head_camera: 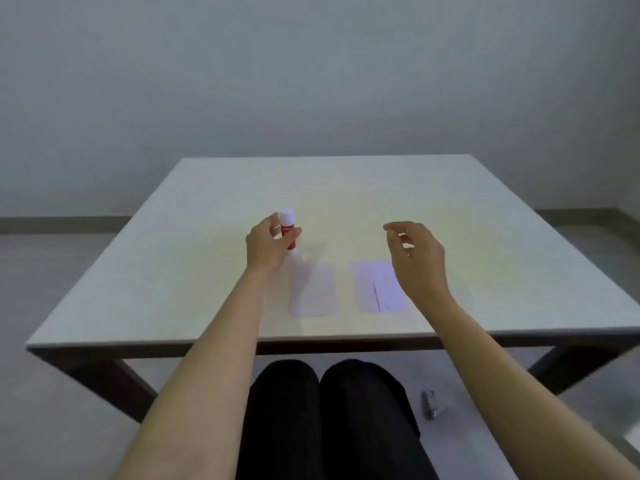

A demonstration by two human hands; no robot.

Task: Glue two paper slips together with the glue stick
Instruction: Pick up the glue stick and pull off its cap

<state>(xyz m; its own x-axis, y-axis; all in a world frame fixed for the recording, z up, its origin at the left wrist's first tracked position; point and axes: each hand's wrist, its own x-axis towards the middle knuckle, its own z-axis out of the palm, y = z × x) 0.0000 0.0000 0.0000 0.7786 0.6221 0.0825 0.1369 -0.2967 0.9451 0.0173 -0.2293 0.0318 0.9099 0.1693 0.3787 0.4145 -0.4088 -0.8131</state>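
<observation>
A red glue stick (pixel 288 227) with a white cap stands upright in my left hand (pixel 268 244), fingers and thumb closed around its body, just above the white table (pixel 194 271). Two white paper slips lie flat side by side near the front of the table: the left slip (pixel 313 289) just right of my left wrist, the right slip (pixel 377 286) with a thin printed line on it. My right hand (pixel 415 258) hovers over the right slip's far right corner, fingers curled and apart, holding nothing.
The table's front edge (pixel 311 337) runs just above my knees. A small grey metal object (pixel 430 405) lies on the floor to the right of my legs. A plain wall stands behind the table.
</observation>
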